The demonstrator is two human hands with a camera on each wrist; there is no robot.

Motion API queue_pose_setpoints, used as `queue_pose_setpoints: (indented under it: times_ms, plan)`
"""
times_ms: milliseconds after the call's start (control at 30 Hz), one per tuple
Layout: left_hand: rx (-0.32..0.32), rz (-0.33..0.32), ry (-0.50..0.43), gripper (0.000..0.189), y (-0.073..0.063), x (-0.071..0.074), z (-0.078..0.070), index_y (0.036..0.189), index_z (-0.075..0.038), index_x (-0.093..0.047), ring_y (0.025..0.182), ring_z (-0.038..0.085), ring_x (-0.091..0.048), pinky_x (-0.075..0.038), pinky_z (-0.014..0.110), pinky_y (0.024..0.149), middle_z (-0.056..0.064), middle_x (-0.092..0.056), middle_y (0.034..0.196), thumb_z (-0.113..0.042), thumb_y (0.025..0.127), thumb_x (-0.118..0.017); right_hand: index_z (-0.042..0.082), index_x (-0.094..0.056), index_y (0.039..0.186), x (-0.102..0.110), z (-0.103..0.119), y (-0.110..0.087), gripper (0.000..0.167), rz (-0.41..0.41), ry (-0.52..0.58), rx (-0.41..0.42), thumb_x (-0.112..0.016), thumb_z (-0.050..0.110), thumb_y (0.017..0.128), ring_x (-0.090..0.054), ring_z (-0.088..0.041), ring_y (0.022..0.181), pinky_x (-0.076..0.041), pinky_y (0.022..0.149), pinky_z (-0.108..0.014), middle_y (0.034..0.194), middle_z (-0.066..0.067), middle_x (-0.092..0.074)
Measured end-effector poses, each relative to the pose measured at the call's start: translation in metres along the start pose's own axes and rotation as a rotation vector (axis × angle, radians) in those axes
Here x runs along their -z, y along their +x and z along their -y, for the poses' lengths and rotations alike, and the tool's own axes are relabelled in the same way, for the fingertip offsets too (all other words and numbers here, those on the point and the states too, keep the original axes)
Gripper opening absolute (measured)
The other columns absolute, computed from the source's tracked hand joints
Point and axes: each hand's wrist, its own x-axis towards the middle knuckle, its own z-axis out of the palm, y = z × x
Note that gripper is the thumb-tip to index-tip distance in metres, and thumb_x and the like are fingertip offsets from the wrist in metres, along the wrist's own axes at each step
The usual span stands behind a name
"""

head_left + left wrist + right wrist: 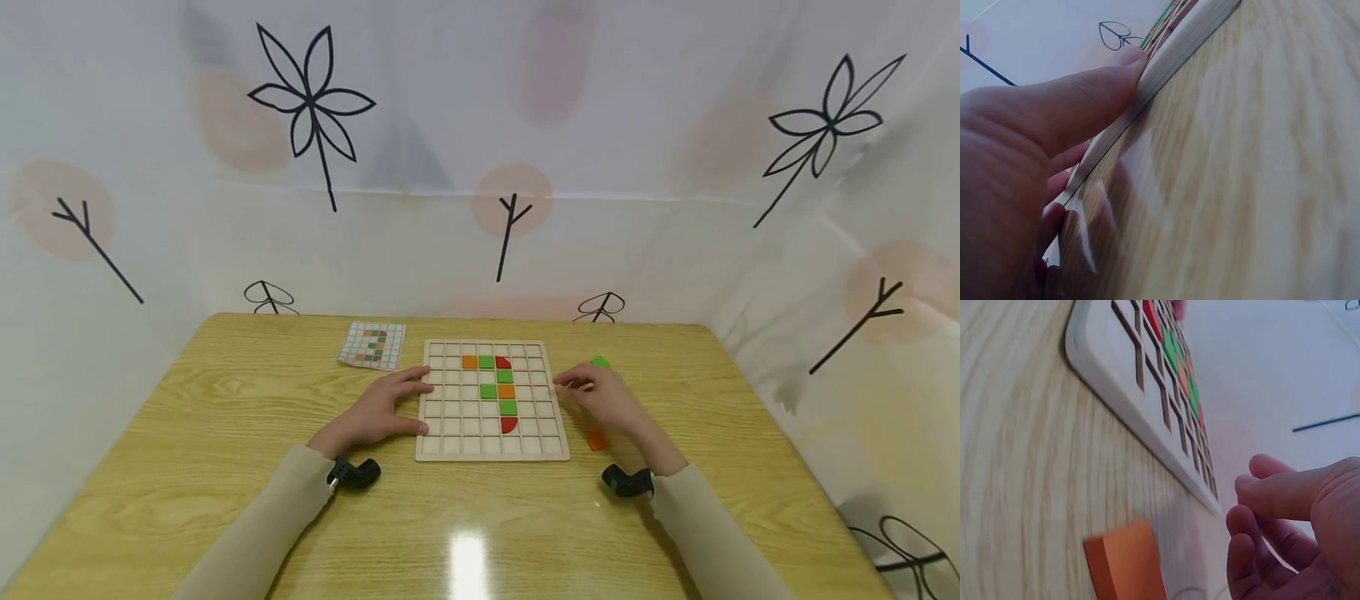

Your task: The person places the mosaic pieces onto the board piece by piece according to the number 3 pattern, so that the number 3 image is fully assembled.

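A wooden grid board (pixel 492 450) lies on the table. Orange, green and red tiles sit in its cells, among them a red quarter-round tile (pixel 509 425) lowest in the column. At the board's left edge, my left hand (pixel 382 408) rests with fingers spread; its thumb (pixel 1104 87) touches the rim in the left wrist view. My right hand (pixel 603 398) hovers just right of the board, fingers loosely bent and thumb near the index fingertip. No tile shows between those fingers in the right wrist view. Beneath this hand lies a loose orange tile (pixel 1132 562).
A pattern card (pixel 373 345) with a small coloured grid lies behind my left hand. Beyond my right hand is a loose green tile (pixel 600 362), partly hidden. A patterned cloth (pixel 420 267) hangs behind the wooden table (pixel 405 525).
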Motion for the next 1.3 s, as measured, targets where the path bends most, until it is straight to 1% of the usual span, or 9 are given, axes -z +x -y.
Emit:
queue_pose_setpoints:
  times_ms: [233,367,467,633,733,833,933,1100,1300]
  plan:
    - [-0.001,-0.001,0.01,0.065,0.0,0.0,0.0,0.139,-0.008,-0.058,0.145,0.037,-0.028,-0.026,0.06,0.113,0.012,-0.033,0.159,-0.041,0.087,-0.077,-0.001,-0.069,0.119,0.017,-0.017,-0.002,0.023,-0.088,0.038,-0.029,-0.062,0.001,0.097,-0.061,-0.033,0.103,-0.052,0.091,-0.051,0.115,-0.018,-0.065]
    - [-0.002,-0.002,0.012,0.064,0.0,0.0,0.0,0.139,-0.008,-0.059,0.145,0.037,-0.029,-0.026,0.06,0.113,0.011,-0.034,0.159,-0.041,0.087,-0.077,-0.003,-0.068,0.122,0.025,-0.027,0.001,0.025,-0.149,0.042,-0.072,-0.061,0.0,0.098,-0.059,-0.036,0.11,-0.05,0.095,-0.053,0.12,-0.021,-0.063]
    - [-0.006,-0.003,0.02,0.064,0.0,-0.001,0.001,0.139,-0.008,-0.059,0.144,0.037,-0.03,-0.027,0.06,0.112,0.011,-0.034,0.159,-0.041,0.088,-0.076,-0.004,-0.065,0.125,0.03,-0.033,0.003,0.028,-0.168,0.063,-0.105,-0.06,0.001,0.098,-0.055,-0.038,0.115,-0.049,0.096,-0.054,0.126,-0.024,-0.06]
    - [-0.007,-0.003,0.025,0.063,0.001,-0.001,0.001,0.139,-0.008,-0.059,0.144,0.037,-0.03,-0.027,0.06,0.112,0.012,-0.034,0.159,-0.04,0.088,-0.076,-0.004,-0.063,0.128,0.034,-0.044,0.005,0.03,-0.146,0.063,-0.118,-0.059,0.002,0.1,-0.051,-0.044,0.121,-0.049,0.094,-0.056,0.135,-0.025,-0.053]
    - [-0.001,0.006,0.022,0.064,0.001,0.0,0.0,0.139,-0.008,-0.058,0.145,0.036,-0.029,-0.027,0.059,0.113,0.011,-0.033,0.159,-0.04,0.088,-0.077,-0.005,-0.062,0.13,0.035,-0.053,0.006,0.031,-0.12,0.038,-0.11,-0.059,0.003,0.1,-0.049,-0.047,0.124,-0.047,0.096,-0.058,0.14,-0.025,-0.049]
    - [0.001,0.009,0.017,0.064,0.0,0.001,-0.001,0.14,-0.007,-0.058,0.145,0.037,-0.028,-0.027,0.06,0.113,0.012,-0.033,0.159,-0.041,0.088,-0.076,-0.005,-0.062,0.131,0.036,-0.062,0.009,0.033,-0.11,0.011,-0.123,-0.06,0.005,0.1,-0.047,-0.046,0.127,-0.043,0.101,-0.058,0.144,-0.025,-0.047]
    - [0.006,0.003,0.002,0.064,0.0,0.001,-0.001,0.139,-0.007,-0.058,0.145,0.037,-0.028,-0.026,0.06,0.113,0.012,-0.033,0.159,-0.04,0.087,-0.077,-0.005,-0.062,0.131,0.038,-0.067,0.012,0.035,-0.102,-0.012,-0.131,-0.062,0.008,0.1,-0.047,-0.045,0.128,-0.043,0.102,-0.057,0.145,-0.025,-0.047]
    - [0.024,0.001,-0.006,0.065,-0.001,0.001,0.001,0.14,-0.009,-0.058,0.146,0.037,-0.027,-0.025,0.06,0.113,0.01,-0.033,0.159,-0.042,0.087,-0.077,-0.007,-0.063,0.129,0.04,-0.07,0.014,0.034,-0.089,-0.049,-0.11,-0.063,0.009,0.099,-0.049,-0.045,0.126,-0.044,0.101,-0.057,0.144,-0.025,-0.048]
    - [0.036,0.015,0.001,0.066,0.0,0.0,0.002,0.14,-0.011,-0.058,0.146,0.034,-0.026,-0.024,0.057,0.115,0.007,-0.032,0.16,-0.042,0.086,-0.078,-0.007,-0.063,0.128,0.04,-0.072,0.01,0.034,-0.088,-0.042,-0.136,-0.064,0.009,0.098,-0.051,-0.045,0.124,-0.045,0.1,-0.056,0.145,-0.024,-0.048]
